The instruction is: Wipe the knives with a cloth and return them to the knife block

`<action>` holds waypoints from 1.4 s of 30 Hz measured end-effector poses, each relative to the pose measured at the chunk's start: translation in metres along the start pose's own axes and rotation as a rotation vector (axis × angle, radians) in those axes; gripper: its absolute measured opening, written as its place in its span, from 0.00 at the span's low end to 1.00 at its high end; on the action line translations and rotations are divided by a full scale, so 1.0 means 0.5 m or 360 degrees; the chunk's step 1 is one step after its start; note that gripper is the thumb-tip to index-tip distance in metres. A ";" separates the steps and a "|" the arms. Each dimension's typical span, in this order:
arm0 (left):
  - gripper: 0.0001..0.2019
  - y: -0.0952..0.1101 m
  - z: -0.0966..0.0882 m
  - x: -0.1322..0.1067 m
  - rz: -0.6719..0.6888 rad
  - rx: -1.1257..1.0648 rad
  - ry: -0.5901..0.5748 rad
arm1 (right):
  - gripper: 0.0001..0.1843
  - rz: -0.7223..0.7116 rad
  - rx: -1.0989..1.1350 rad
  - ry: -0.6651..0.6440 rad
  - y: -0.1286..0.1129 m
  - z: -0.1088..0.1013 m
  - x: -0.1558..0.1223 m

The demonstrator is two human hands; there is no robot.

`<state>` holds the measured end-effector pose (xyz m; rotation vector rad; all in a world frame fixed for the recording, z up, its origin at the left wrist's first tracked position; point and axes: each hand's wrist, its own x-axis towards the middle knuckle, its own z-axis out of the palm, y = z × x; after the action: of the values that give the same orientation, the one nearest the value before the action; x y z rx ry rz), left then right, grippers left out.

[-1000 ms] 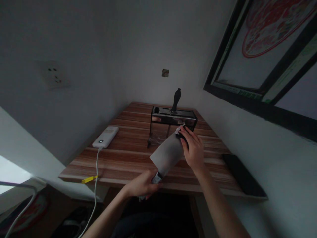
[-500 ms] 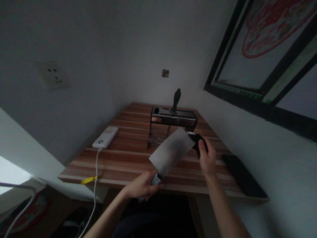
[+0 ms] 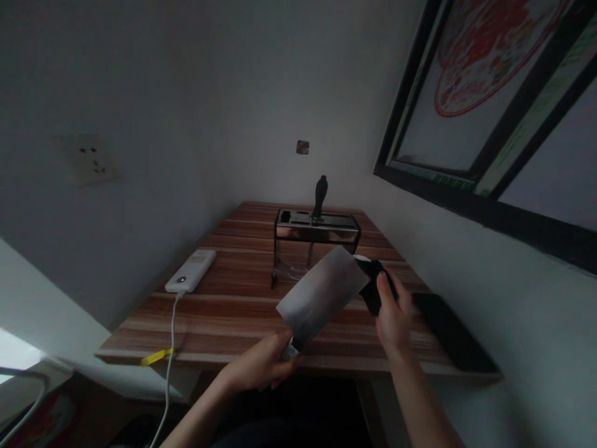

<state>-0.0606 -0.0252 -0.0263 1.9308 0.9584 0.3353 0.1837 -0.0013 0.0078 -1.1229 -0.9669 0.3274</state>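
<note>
My left hand [image 3: 261, 367] grips the handle of a broad cleaver [image 3: 321, 292] near the table's front edge, with the blade slanting up to the right. At the blade's far corner my right hand [image 3: 394, 311] is closed on a small black cloth [image 3: 373, 286]. The cloth touches the blade tip. Behind them a metal knife rack [image 3: 314, 233] stands on the wooden table [image 3: 224, 305], with one black-handled knife [image 3: 319, 194] upright in it.
A white power bank [image 3: 191, 271] lies at the left of the table, its white cable [image 3: 170, 336] with a yellow tag hanging over the front edge. A black tablet-like slab [image 3: 448, 330] lies at the right by the wall. A framed picture [image 3: 489, 93] hangs above.
My right hand slid with the cloth from the face of the blade out to its far corner. The view shifted slightly. My left hand kept its hold on the cleaver.
</note>
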 end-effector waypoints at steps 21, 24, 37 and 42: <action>0.14 0.092 -0.114 -0.021 -0.0157 0.1391 0.0644 | 0.26 0.0290 0.0127 0.0228 0.024 -0.036 -0.034; 0.12 0.111 -0.129 -0.033 -0.0094 0.1572 0.0713 | 0.25 0.0361 0.0184 0.0251 0.047 -0.044 -0.046; 0.12 0.179 -0.168 -0.034 0.0517 0.1865 0.0766 | 0.23 0.0171 0.0245 0.0244 0.064 -0.084 -0.021; 0.12 0.204 -0.194 -0.040 0.0456 0.1871 0.0737 | 0.23 0.0411 0.0199 0.0276 0.035 -0.098 -0.017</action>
<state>-0.0799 -0.0075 0.1135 3.1715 1.3374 0.4446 0.2213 -0.0290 -0.0166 -1.1424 -0.6407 0.4843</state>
